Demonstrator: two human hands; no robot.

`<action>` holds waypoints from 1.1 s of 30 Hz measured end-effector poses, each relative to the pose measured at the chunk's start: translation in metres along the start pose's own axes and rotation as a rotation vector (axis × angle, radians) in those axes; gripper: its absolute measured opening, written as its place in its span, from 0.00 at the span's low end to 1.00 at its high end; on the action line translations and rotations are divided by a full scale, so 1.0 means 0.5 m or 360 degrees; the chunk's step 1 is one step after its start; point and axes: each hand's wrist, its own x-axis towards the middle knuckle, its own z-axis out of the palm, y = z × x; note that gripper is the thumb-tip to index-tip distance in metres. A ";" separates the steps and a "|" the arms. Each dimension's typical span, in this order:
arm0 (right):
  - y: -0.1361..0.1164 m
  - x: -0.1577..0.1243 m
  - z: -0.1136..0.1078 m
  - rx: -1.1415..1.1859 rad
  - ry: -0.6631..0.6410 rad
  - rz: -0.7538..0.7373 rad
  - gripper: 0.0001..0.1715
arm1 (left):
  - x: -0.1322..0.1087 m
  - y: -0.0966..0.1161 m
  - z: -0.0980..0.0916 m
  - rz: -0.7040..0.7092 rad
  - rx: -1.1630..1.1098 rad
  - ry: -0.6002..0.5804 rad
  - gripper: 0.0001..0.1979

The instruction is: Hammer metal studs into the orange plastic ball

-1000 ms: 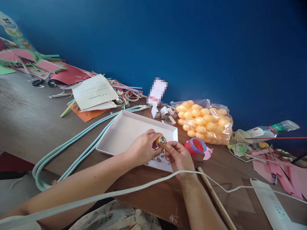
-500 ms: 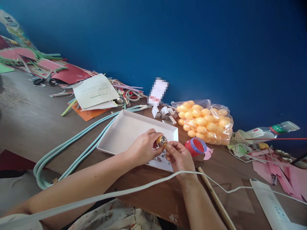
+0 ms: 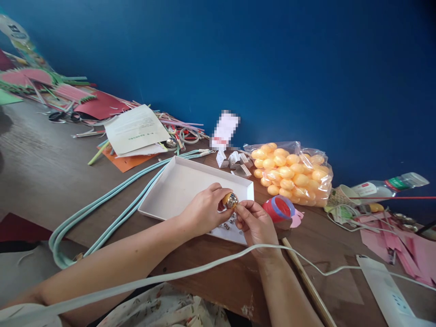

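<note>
Hardly anything has moved since half a second ago; both hands keep their places. My left hand (image 3: 206,209) curls its fingers round a glossy ball (image 3: 230,200), gold with a mirror-silver end, held between my hands above the white tray (image 3: 184,181). My right hand (image 3: 256,221) pinches nearly closed at its end, on what I can't tell. I seem to be working that end; it calls for steady fingertips.

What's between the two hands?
Between left hand and right hand, the head view shows a shiny ball, with small beads in the tray below.
</note>
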 end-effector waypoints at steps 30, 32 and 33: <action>-0.006 -0.005 0.012 -0.0039 0.0020 0.0000 0.15 | -0.001 0.003 0.001 -0.0042 0.0020 -0.0010 0.11; -0.007 -0.005 0.012 -0.0062 0.0017 0.0013 0.15 | -0.002 0.004 0.001 -0.0045 0.0026 -0.0015 0.10; -0.007 -0.004 0.011 -0.0073 0.0015 0.0019 0.15 | -0.002 0.004 0.001 -0.0047 0.0028 -0.0021 0.10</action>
